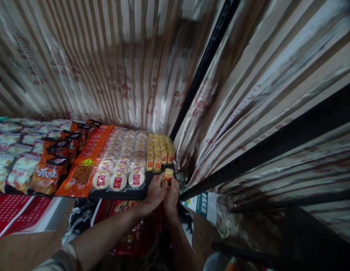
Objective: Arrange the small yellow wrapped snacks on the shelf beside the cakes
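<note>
My left hand (157, 191) and my right hand (171, 194) meet at the front right of a dark shelf (126, 194). Between their fingertips they hold a small yellow snack pack (168, 174) with an orange label, upright. Just behind it stand rows of matching yellow packs (160, 148) at the shelf's right end. To their left lie columns of round white wrapped crackers (117, 181) with red labels. Below my arms, a red basket (100, 210) in my lap contains more small wrapped packs, partly hidden by my forearms.
Orange snack bags (47, 175), a flat orange package (81, 177) and white bags (21, 173) fill the shelf's left. Black metal posts (204, 67) frame the right corner. Striped curtain (129, 75) hangs behind. Another red basket (12, 214) is at lower left.
</note>
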Demonstrator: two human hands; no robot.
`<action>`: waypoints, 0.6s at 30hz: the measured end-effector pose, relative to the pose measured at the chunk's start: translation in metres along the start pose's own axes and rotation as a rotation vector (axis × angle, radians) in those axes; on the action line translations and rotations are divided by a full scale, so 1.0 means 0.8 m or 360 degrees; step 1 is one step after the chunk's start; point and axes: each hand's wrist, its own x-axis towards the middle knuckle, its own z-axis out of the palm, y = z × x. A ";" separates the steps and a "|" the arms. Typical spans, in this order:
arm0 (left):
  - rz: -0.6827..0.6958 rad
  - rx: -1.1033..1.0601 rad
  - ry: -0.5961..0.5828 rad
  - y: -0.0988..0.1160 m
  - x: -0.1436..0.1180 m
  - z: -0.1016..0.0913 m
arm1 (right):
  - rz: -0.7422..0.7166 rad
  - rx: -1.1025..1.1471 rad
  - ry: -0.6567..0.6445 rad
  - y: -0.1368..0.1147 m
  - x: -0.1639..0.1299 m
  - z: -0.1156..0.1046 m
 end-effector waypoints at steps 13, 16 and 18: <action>0.0002 0.0125 0.0083 -0.007 0.025 0.016 | 0.0023 -0.0014 0.0039 -0.007 0.024 0.005; 0.0017 0.0144 0.0090 -0.003 0.028 0.013 | -0.0005 -0.0023 0.0085 -0.007 0.031 0.008; 0.0017 0.0150 0.0091 -0.002 0.030 0.011 | -0.0016 -0.0021 0.0106 -0.007 0.036 0.011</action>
